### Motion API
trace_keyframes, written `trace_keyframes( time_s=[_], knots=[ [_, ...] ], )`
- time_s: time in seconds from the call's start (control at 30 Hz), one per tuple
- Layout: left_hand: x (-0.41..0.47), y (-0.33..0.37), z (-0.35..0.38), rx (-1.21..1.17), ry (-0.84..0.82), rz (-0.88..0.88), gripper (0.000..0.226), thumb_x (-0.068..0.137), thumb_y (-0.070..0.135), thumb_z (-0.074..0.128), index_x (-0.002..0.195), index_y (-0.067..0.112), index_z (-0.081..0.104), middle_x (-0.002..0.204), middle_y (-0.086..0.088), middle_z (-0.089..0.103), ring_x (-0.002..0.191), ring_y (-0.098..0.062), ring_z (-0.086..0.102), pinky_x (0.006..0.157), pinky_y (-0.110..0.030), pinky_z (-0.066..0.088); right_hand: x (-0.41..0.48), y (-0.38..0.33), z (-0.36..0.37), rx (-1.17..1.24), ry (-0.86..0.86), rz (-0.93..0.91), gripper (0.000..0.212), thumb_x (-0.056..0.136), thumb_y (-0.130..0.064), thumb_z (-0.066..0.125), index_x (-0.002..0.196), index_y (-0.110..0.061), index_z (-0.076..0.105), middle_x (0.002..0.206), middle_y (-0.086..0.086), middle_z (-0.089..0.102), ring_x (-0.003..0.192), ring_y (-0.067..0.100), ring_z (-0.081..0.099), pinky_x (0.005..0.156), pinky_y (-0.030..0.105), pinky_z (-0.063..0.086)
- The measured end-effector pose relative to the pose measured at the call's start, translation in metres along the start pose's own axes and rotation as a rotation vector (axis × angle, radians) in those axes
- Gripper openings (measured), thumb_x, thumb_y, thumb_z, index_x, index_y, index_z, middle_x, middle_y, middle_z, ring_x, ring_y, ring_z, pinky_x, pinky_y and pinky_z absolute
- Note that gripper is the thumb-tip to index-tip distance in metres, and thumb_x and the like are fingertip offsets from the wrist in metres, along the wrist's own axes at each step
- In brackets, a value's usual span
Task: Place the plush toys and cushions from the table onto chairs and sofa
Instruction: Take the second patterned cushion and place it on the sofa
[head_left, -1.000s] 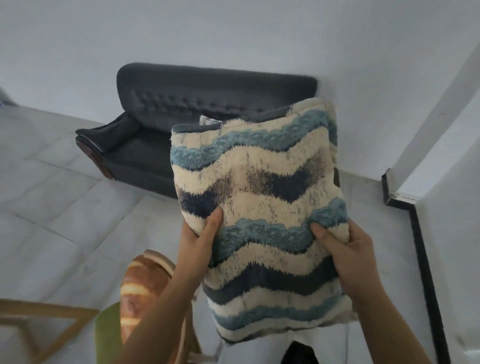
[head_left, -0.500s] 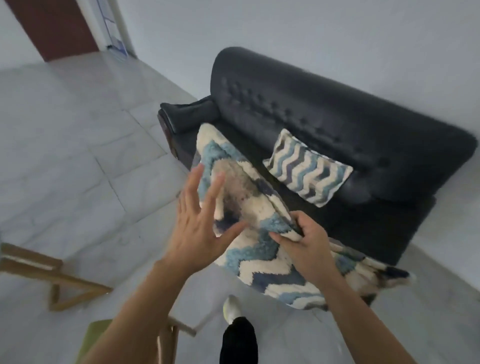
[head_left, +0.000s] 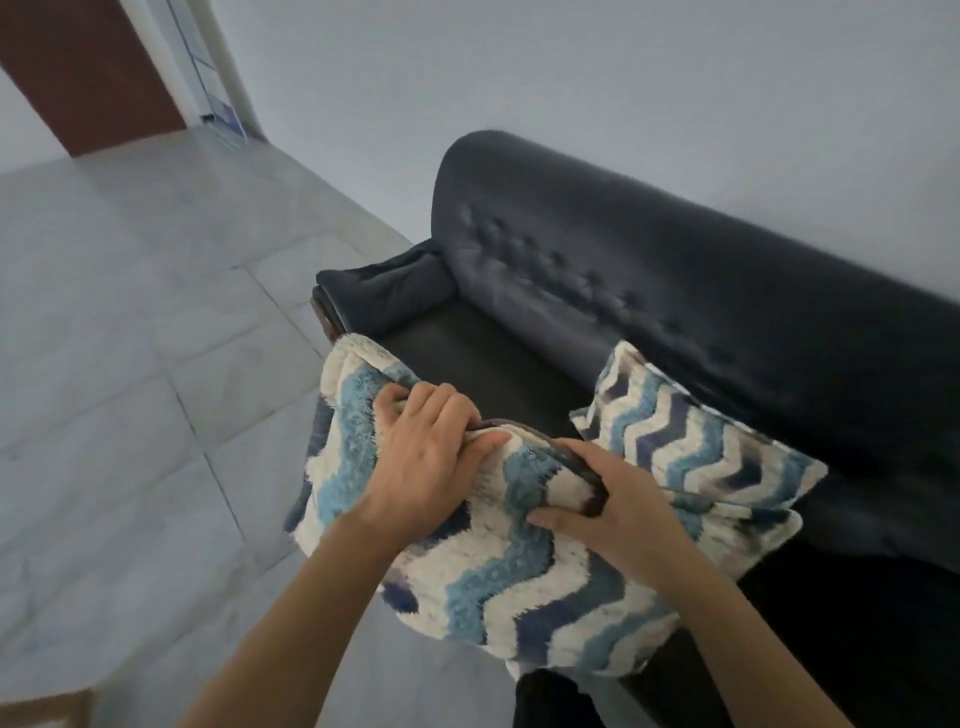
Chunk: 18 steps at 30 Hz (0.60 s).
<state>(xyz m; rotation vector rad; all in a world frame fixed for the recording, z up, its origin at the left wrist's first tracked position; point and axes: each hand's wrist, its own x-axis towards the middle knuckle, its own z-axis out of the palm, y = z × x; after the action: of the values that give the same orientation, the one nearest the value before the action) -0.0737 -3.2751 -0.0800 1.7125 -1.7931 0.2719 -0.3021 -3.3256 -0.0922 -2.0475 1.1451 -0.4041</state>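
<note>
We are holding the cushion (head_left: 467, 582) by its upper edge, just off the front of the sofa (head_left: 675, 291). Our left hand (head_left: 431, 457) is curling its fingers over that edge, with the thumb pressing the shaggy face. Our right hand (head_left: 618, 514), right beside it, is pinching the same edge, thumb in front and fingers tucked behind. The cushion is hanging below both grips, and whether it is resting on the seat yet we cannot tell. Beyond the right hand, the second cushion (head_left: 691, 441) is leaning against the backrest. To do this well, we are aiming forward of the left grip, into the free seat. We stand the cushion against the backrest and only then loosen both hands, so it isn't sliding off. Compared with half a second ago, the left hand, then spread open off the fabric, is now gripping, and the sofa is looming closer.
</note>
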Motion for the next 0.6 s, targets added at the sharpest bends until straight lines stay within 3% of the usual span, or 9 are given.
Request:
trace_keyframes(
  time_s=[0.1, 0.17, 0.23, 0.33, 0.43, 0.53, 0.6],
  knots=[
    [0.059, -0.063, 0.037, -0.03, 0.011, -0.021, 0.037, 0.102, 0.049, 0.043, 0.083, 0.019, 0.051, 0.084, 0.011, 0.044, 0.082, -0.016, 0.045, 0.093, -0.042, 0.028, 0.084, 0.025, -0.004, -0.2, -0.102, 0.081, 0.114, 0.049, -0.079, 0.081, 0.148, -0.053, 0.03, 0.136, -0.026, 0.054, 0.124, -0.002, 0.052, 0.107, 0.029, 0.044],
    [0.101, -0.106, 0.065, -0.027, 0.003, -0.028, 0.039, 0.102, 0.051, 0.041, 0.083, 0.019, 0.051, 0.085, 0.012, 0.042, 0.082, -0.015, 0.044, 0.093, -0.041, 0.027, 0.147, 0.043, -0.004, -0.321, -0.145, 0.166, 0.133, 0.047, -0.08, 0.08, 0.158, -0.043, 0.016, 0.152, -0.011, 0.047, 0.139, 0.015, 0.046, 0.116, 0.038, 0.037],
    [0.146, -0.143, 0.089, -0.013, -0.054, -0.029, 0.04, 0.102, 0.053, 0.037, 0.082, 0.021, 0.049, 0.085, 0.012, 0.042, 0.083, -0.014, 0.043, 0.093, -0.041, 0.027, 0.21, 0.05, -0.005, -0.34, -0.147, 0.255, 0.128, 0.055, -0.072, 0.083, 0.159, -0.04, 0.016, 0.155, -0.007, 0.046, 0.14, 0.017, 0.046, 0.114, 0.036, 0.038],
    [0.209, -0.199, 0.113, 0.027, -0.162, -0.04, 0.034, 0.101, 0.057, 0.035, 0.083, 0.029, 0.043, 0.085, 0.013, 0.044, 0.084, -0.014, 0.044, 0.093, -0.041, 0.027, 0.295, 0.047, -0.007, -0.404, -0.091, 0.303, 0.101, 0.07, -0.067, 0.078, 0.154, -0.038, 0.031, 0.144, -0.007, 0.055, 0.132, 0.016, 0.053, 0.106, 0.033, 0.043],
    [0.265, -0.258, 0.121, 0.08, -0.264, -0.11, 0.038, 0.098, 0.059, 0.033, 0.085, 0.028, 0.052, 0.088, 0.012, 0.052, 0.09, -0.015, 0.049, 0.094, -0.035, 0.023, 0.371, 0.036, -0.012, -0.483, 0.019, 0.268, 0.082, 0.074, -0.071, 0.07, 0.145, -0.038, 0.044, 0.131, -0.009, 0.059, 0.123, 0.016, 0.055, 0.102, 0.035, 0.046],
    [0.311, -0.313, 0.132, 0.08, -0.352, -0.135, 0.041, 0.092, 0.067, 0.031, 0.095, 0.035, 0.056, 0.098, 0.015, 0.053, 0.102, -0.014, 0.049, 0.095, -0.033, 0.018, 0.434, 0.023, -0.013, -0.513, 0.118, 0.259, 0.07, 0.078, -0.069, 0.069, 0.138, -0.038, 0.05, 0.127, -0.011, 0.059, 0.119, 0.014, 0.055, 0.099, 0.033, 0.045],
    [0.34, -0.348, 0.146, 0.08, -0.409, -0.103, 0.055, 0.081, 0.081, 0.038, 0.11, 0.04, 0.06, 0.103, 0.017, 0.052, 0.107, -0.013, 0.047, 0.097, -0.036, 0.019, 0.475, 0.019, -0.012, -0.507, 0.161, 0.282, 0.066, 0.078, -0.067, 0.07, 0.134, -0.038, 0.052, 0.123, -0.012, 0.058, 0.115, 0.013, 0.055, 0.096, 0.031, 0.046]
  ],
)
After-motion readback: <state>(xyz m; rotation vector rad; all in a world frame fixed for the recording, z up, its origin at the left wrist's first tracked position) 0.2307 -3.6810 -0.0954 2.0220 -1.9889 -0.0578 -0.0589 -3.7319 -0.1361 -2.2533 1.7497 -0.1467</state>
